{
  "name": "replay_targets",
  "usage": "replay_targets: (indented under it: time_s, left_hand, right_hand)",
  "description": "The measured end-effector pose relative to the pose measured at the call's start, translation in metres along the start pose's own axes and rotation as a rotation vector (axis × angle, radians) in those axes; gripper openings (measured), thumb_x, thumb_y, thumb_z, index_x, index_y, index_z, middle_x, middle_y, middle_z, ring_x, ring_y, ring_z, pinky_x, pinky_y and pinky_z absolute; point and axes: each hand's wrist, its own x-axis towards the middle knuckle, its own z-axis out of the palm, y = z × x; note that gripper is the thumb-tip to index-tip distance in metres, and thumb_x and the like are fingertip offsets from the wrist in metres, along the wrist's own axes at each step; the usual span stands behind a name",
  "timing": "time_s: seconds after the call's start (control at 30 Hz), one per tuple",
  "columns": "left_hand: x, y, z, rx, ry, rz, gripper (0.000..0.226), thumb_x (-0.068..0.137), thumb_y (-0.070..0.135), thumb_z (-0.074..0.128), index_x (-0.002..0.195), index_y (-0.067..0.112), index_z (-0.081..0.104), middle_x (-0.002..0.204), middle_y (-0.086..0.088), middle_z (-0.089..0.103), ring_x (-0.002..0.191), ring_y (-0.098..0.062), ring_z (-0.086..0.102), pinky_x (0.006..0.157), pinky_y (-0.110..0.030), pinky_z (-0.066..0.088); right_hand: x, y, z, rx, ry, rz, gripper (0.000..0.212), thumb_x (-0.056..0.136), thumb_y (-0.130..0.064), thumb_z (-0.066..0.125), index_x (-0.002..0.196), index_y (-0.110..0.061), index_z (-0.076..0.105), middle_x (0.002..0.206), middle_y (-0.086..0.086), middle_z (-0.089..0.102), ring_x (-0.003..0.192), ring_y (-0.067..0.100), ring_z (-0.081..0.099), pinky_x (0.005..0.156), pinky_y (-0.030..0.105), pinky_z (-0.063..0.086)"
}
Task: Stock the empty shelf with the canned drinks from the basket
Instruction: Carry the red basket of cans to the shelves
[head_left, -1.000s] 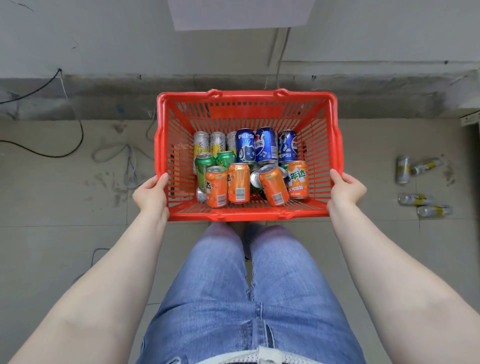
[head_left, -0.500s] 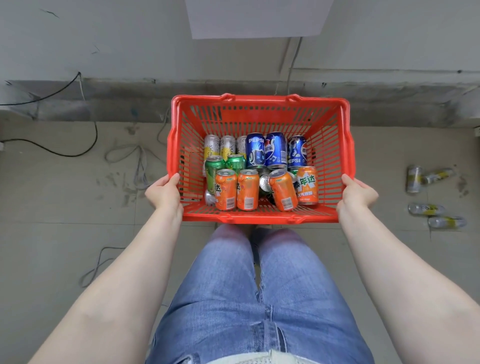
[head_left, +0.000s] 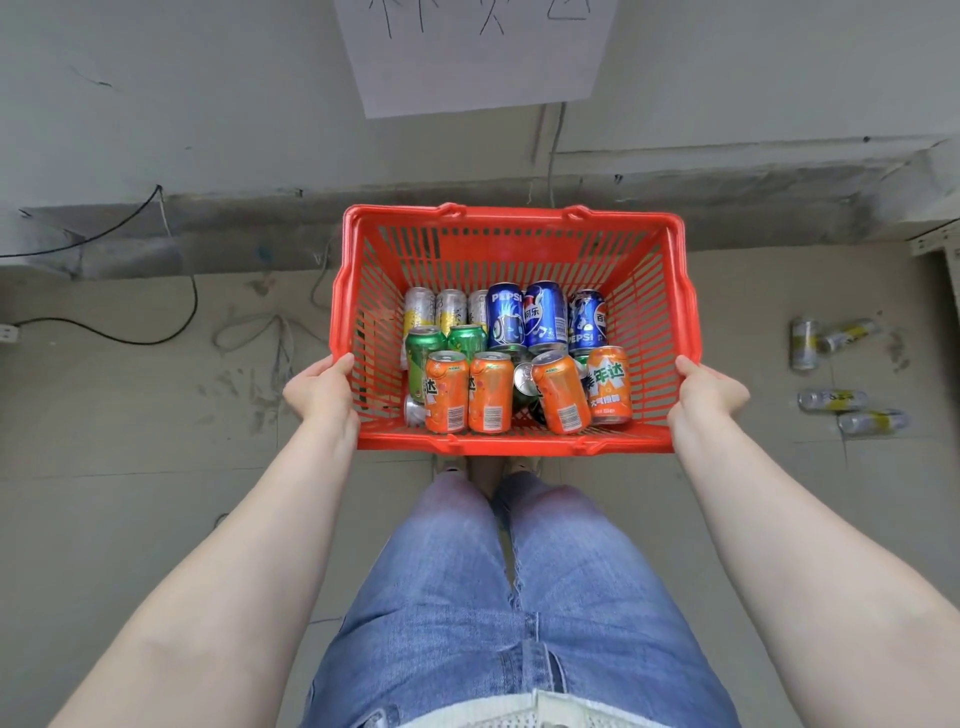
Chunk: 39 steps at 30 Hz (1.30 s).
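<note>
A gray floor (head_left: 130, 519) meets a gray wall. The left hand (head_left: 319, 387) grips the red basket (head_left: 511, 239) by its left edge — fingers hidden under the rim. Cans (head_left: 498, 364) lie piled inside, some half hidden. The right hand (head_left: 709, 389) grips the right edge.

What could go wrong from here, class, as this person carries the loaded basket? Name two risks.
1. Loose cans lie on the floor to the person's right, and cables trail to the left; a step onto either could cause a trip.
2. The left hand and right hand hold only the side rims of the basket; its cans lie jumbled, so they may shift and tip it.
</note>
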Motion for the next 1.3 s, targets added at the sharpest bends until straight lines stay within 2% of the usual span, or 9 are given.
replay_targets:
  time_s: [0.13,0.3,0.53,0.67,0.73,0.83,0.97,1.13,1.3]
  left_hand:
    - [-0.020,0.013,-0.002,0.028,-0.054,0.032,0.024,0.077,0.000,0.070,0.101,0.002,0.070,0.095,-0.015,0.071,0.081,-0.025,0.069,0.078,-0.038,0.058]
    - [-0.037,0.026,-0.001,0.079,-0.143,0.068,0.025,0.077,0.000,0.070,0.102,0.003,0.070,0.090,-0.014,0.070,0.078,-0.024,0.068,0.076,-0.036,0.058]
    - [-0.064,0.035,0.014,0.251,-0.309,0.116,0.024,0.072,0.003,0.074,0.095,0.008,0.074,0.078,-0.010,0.071,0.070,-0.023,0.069,0.076,-0.040,0.059]
    - [-0.093,0.024,0.030,0.337,-0.414,0.151,0.021,0.076,0.004,0.072,0.096,0.009,0.072,0.075,-0.008,0.069,0.061,-0.018,0.067,0.062,-0.030,0.056]
    - [-0.110,0.013,0.039,0.379,-0.455,0.179,0.019,0.077,0.005,0.071,0.096,0.010,0.072,0.074,-0.007,0.068,0.059,-0.016,0.065,0.057,-0.026,0.053]
    - [-0.140,-0.007,0.054,0.445,-0.524,0.213,0.017,0.078,0.005,0.071,0.095,0.010,0.071,0.077,-0.008,0.068,0.061,-0.017,0.065,0.061,-0.027,0.053]
    - [-0.186,-0.045,0.075,0.557,-0.600,0.258,0.013,0.078,0.007,0.072,0.090,0.012,0.070,0.071,-0.006,0.067,0.058,-0.015,0.065,0.054,-0.024,0.051]
    - [-0.248,-0.107,0.098,0.696,-0.669,0.277,0.021,0.073,0.013,0.076,0.093,0.013,0.072,0.082,-0.009,0.072,0.065,-0.022,0.069,0.069,-0.038,0.059]
    - [-0.322,-0.178,0.112,0.779,-0.726,0.325,0.022,0.070,0.009,0.074,0.092,0.011,0.073,0.065,-0.002,0.063,0.051,-0.014,0.056,0.052,-0.022,0.046]
  right_hand:
    - [-0.016,-0.005,-0.024,0.024,0.051,0.032,0.027,0.069,-0.006,0.079,0.095,-0.003,0.073,0.085,0.007,0.071,0.073,0.020,0.068,0.079,0.043,0.059]
    - [-0.035,0.002,-0.062,0.096,0.100,0.057,0.030,0.071,-0.009,0.078,0.099,-0.002,0.073,0.083,0.005,0.069,0.069,0.018,0.064,0.076,0.039,0.058]
    - [-0.050,0.033,-0.128,0.254,0.265,0.114,0.023,0.064,-0.007,0.081,0.085,-0.005,0.072,0.083,0.008,0.070,0.071,0.021,0.067,0.078,0.046,0.059]
    - [-0.053,0.057,-0.172,0.359,0.360,0.157,0.017,0.063,-0.007,0.081,0.066,-0.010,0.064,0.079,0.008,0.070,0.065,0.020,0.067,0.076,0.048,0.059]
    - [-0.051,0.069,-0.197,0.406,0.406,0.178,0.020,0.061,-0.008,0.082,0.063,-0.011,0.062,0.079,0.010,0.071,0.067,0.022,0.068,0.075,0.050,0.059]
    - [-0.048,0.088,-0.237,0.466,0.463,0.215,0.020,0.060,-0.010,0.082,0.064,-0.011,0.063,0.079,0.011,0.071,0.067,0.024,0.069,0.074,0.051,0.059]
    - [-0.041,0.112,-0.295,0.559,0.548,0.249,0.020,0.060,-0.009,0.082,0.064,-0.010,0.063,0.081,0.012,0.072,0.069,0.025,0.070,0.075,0.053,0.058]
    - [-0.032,0.128,-0.372,0.661,0.648,0.266,0.026,0.071,-0.004,0.077,0.061,-0.012,0.055,0.087,0.015,0.068,0.071,0.022,0.065,0.076,0.048,0.058]
    - [-0.011,0.141,-0.458,0.712,0.731,0.290,0.030,0.075,-0.002,0.075,0.061,-0.013,0.051,0.088,0.013,0.065,0.073,0.021,0.063,0.075,0.042,0.056]
